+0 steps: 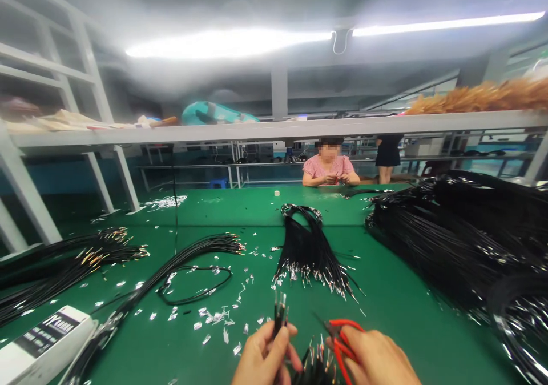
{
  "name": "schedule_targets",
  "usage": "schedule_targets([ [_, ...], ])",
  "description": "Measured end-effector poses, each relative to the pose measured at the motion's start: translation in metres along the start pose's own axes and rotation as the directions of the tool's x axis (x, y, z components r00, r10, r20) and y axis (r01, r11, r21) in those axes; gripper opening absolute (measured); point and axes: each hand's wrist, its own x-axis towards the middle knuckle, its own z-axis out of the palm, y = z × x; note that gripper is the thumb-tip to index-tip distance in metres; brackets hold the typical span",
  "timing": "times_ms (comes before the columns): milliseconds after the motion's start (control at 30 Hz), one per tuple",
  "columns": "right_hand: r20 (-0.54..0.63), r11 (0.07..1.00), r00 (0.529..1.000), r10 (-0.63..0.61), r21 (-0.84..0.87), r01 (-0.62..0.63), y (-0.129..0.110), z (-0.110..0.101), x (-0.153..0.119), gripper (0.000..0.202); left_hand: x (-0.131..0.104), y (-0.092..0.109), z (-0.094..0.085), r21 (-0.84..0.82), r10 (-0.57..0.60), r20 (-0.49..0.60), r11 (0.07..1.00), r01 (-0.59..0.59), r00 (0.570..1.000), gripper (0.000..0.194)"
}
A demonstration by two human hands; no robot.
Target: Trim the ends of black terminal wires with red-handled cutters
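L hand (pixel 265 356) pinched a few short black wires (pixel 279 312) upright, fingers (pixel 278 339) closed narrow round them, terminal tips up, right at the bottom edge of view. R hand (pixel 377 359) gripped red-handled cutters (pixel 342 339), fingers wrapped on the handles, blades aimed toward the wires w/ a small gap between. More wire ends (pixel 317 357) stuck up between the 2 hands.

Just ahead, a looped black wire bundle (pixel 310 248) lay on the green desk (pixel 398 305), w/ bare mat between it and the hands. Metal scraps (pixel 214 316) littered the mat to the L. Beyond those, long cable runs (pixel 188 256) curved away L; a white box (pixel 43 339) sat at the near-L corner. A big cable heap (pixel 466 231) crowded the R side to the edge. Open mat lay front-R of the hands. Across the desk's far edge, a person in pink (pixel 329 168) sat under a white shelf (pixel 299 127).
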Motion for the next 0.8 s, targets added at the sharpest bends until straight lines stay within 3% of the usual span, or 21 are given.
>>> schedule_targets([
  [100, -0.008, 0.901, 1.0, 0.024, 0.434, -0.018, -0.013, -0.005, 0.01, 0.032, -0.001, 0.0, 0.004, -0.012, 0.023, 0.032, 1.0, -0.022, 0.999, 0.054],
  [167, 0.02, 0.731, 0.999, 0.041, 0.681, -0.044, -0.023, -0.001, 0.016, 0.032, -0.002, 0.0, 0.006, -0.03, 0.033, 0.014, 0.999, -0.033, 0.999, 0.05],
  [233, 0.123, 0.505, 0.991, 0.06, 0.852, -0.136, -0.029, 0.006, 0.02, 0.034, -0.003, 0.001, 0.008, -0.076, 0.039, -0.031, 0.996, -0.042, 0.999, 0.05],
  [300, 0.208, 0.315, 0.976, 0.061, 0.924, -0.217, -0.032, 0.012, 0.022, 0.037, -0.004, 0.003, 0.01, -0.084, 0.042, -0.089, 0.995, -0.049, 0.995, 0.053],
  [333, 0.226, 0.265, 0.973, 0.053, 0.936, -0.232, -0.032, 0.014, 0.023, 0.038, -0.005, 0.005, 0.011, -0.063, 0.044, -0.112, 0.997, -0.052, 0.993, 0.054],
  [567, 0.228, 0.23, 0.974, 0.001, 0.948, -0.222, -0.031, 0.018, 0.022, 0.035, -0.009, 0.007, 0.009, 0.094, 0.109, -0.078, 0.99, -0.101, 0.991, 0.053],
  [800, 0.184, 0.185, 0.983, 0.0, 0.966, -0.181, -0.036, 0.026, 0.015, 0.034, -0.009, 0.006, 0.004, 0.044, 0.008, -0.001, 0.999, -0.008, 1.0, 0.054],
])
